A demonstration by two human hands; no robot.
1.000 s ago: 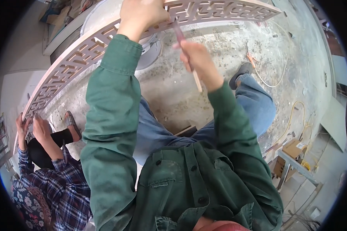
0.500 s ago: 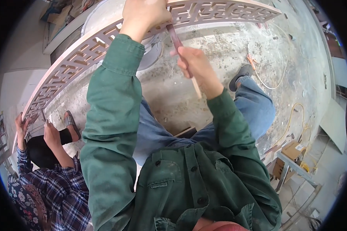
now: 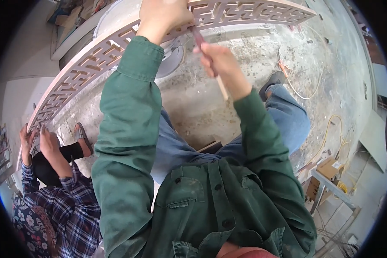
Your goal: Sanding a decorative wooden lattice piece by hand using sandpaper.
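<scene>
A long, pale wooden lattice panel (image 3: 99,58) with angular cut-outs spans the top of the view, bowed by the lens. My left hand (image 3: 164,17) is closed over its edge near the top middle, fingers mostly hidden. Below and to the right, my right hand (image 3: 225,66) grips a thin wooden stick (image 3: 222,88). A dark reddish layer covers the stick's upper part, while its lower end is bare, pale wood. The stick's dark end meets the panel's lower side beside my left hand; whether it enters a cut-out is hidden.
At the left, a co-worker's hands (image 3: 50,146) are at the panel's far end. A round grey-white object (image 3: 172,60) lies behind the panel. An orange-ended hose (image 3: 283,66) runs over the stained floor (image 3: 202,116). Cardboard boxes (image 3: 329,167) and a metal frame (image 3: 331,185) stand lower right.
My right hand has moved slightly up toward the panel with the stick. The co-worker's nearer hand has shifted left and up against the panel. My left hand keeps its hold.
</scene>
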